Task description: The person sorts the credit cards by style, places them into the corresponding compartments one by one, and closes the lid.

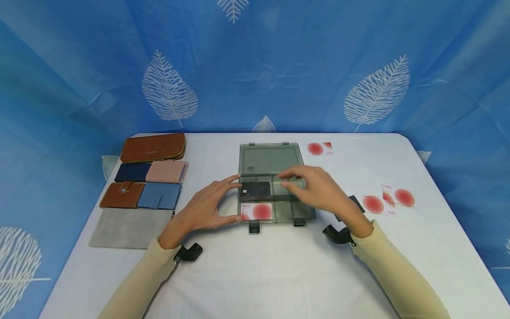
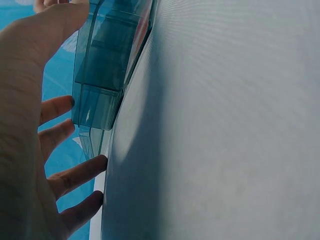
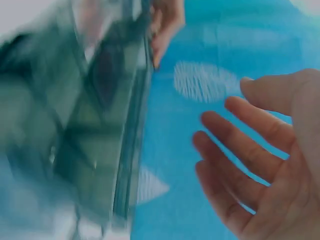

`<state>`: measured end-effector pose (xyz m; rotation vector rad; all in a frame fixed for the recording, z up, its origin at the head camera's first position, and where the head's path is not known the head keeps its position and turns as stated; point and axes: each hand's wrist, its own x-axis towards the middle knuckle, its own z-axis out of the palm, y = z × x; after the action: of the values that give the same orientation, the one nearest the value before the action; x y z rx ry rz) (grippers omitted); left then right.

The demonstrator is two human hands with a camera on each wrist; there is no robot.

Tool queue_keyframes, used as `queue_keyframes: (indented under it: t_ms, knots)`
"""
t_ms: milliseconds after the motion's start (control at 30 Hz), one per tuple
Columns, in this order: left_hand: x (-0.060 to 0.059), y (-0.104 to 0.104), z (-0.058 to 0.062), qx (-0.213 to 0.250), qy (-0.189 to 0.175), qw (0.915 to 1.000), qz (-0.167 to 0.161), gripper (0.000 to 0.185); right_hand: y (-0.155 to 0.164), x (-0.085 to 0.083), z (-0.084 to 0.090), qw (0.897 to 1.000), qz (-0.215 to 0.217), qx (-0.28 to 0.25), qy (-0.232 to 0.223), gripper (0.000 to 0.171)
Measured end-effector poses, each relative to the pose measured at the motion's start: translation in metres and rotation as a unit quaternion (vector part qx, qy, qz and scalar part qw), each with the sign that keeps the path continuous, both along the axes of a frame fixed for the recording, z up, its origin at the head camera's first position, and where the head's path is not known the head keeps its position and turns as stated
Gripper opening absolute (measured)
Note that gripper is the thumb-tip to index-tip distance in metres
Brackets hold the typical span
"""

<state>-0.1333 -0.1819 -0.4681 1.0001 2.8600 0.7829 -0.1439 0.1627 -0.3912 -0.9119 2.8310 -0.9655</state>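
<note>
Nearest the front edge of the table (image 1: 279, 274), both hands are loose and holding nothing: the left hand (image 1: 207, 208) has its fingers spread by the left side of the smoky grey compartment box (image 1: 275, 186), and the right hand (image 1: 318, 190) hovers flat over the right cells. I'd say a bump from either hand could easily skid the light box or flick out the dark card (image 1: 256, 189) or the red-spot card (image 1: 256, 211). The box sits mid-table, lid laid open toward the far edge.
</note>
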Motion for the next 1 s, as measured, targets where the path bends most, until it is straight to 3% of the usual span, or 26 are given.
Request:
queue_keyframes:
  t_ms: [100, 267, 467, 700, 1000]
  knots:
    - [-0.001, 0.000, 0.001, -0.001, -0.001, 1.0000, -0.002, 0.092, 0.025, -0.026, 0.001, 0.999, -0.017, -0.031, 0.000, 0.031]
    - [-0.002, 0.001, 0.003, -0.003, -0.005, 1.0000, -0.003, 0.092, 0.069, -0.079, -0.010, 0.998, -0.057, 0.002, 0.013, 0.032]
    - [-0.001, -0.001, 0.006, 0.003, 0.004, 1.0000, -0.008, 0.090, 0.110, -0.124, -0.031, 0.994, -0.090, 0.046, -0.042, 0.041]
    - [-0.001, -0.002, 0.005, 0.004, 0.013, 0.9996, -0.023, 0.089, 0.131, -0.147, -0.049, 0.991, -0.082, 0.078, -0.072, 0.053]
    - [0.000, 0.000, 0.005, 0.004, 0.002, 0.9997, -0.025, 0.089, 0.139, -0.145, -0.047, 0.989, -0.058, 0.114, -0.072, 0.055]
